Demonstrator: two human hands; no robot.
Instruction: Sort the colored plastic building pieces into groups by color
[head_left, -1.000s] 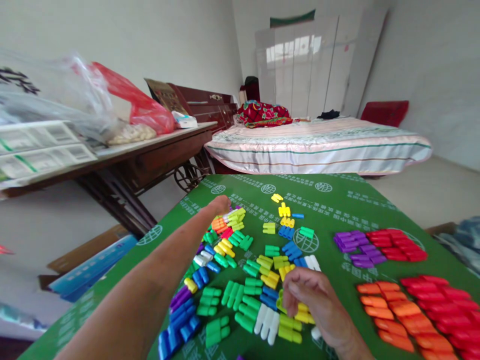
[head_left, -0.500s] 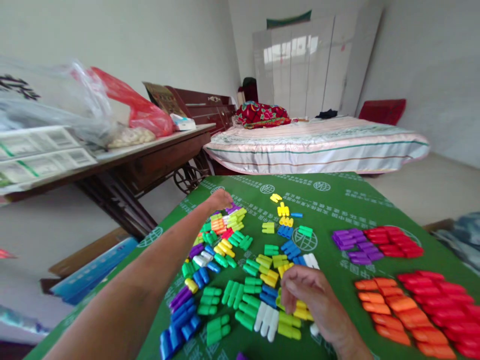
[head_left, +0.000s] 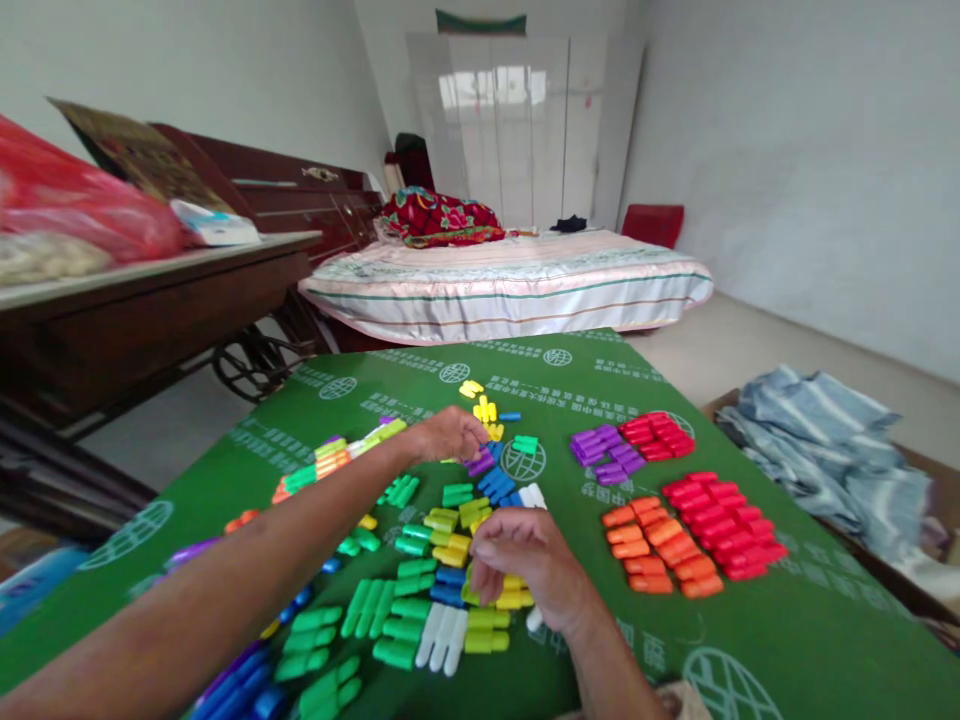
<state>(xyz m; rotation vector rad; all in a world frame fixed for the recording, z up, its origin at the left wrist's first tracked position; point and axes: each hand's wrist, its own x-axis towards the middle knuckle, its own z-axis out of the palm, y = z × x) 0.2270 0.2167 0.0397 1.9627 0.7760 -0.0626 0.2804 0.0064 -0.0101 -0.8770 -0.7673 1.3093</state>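
Many small coloured plastic pieces (head_left: 420, 590) lie scattered on a green printed table cover (head_left: 750, 630). My left hand (head_left: 446, 435) reaches across the pile with its fingers closed on a purple piece (head_left: 480, 462). My right hand (head_left: 525, 560) rests nearer to me, fingers curled down over yellow pieces (head_left: 514, 598) and lime pieces. To the right lie sorted groups: purple pieces (head_left: 604, 450), red pieces (head_left: 720, 515) and orange pieces (head_left: 656, 550).
A dark wooden table (head_left: 150, 300) with a red plastic bag (head_left: 82, 205) stands at the left. A bed (head_left: 510, 280) with striped bedding is behind the table. Blue-grey cloth (head_left: 832, 440) lies on the floor at the right. White wardrobe (head_left: 525, 130) at the back.
My left hand has moved from the far left of the pile toward the middle right, now holding a purple piece. The view has swung to the right. My right hand stays put.
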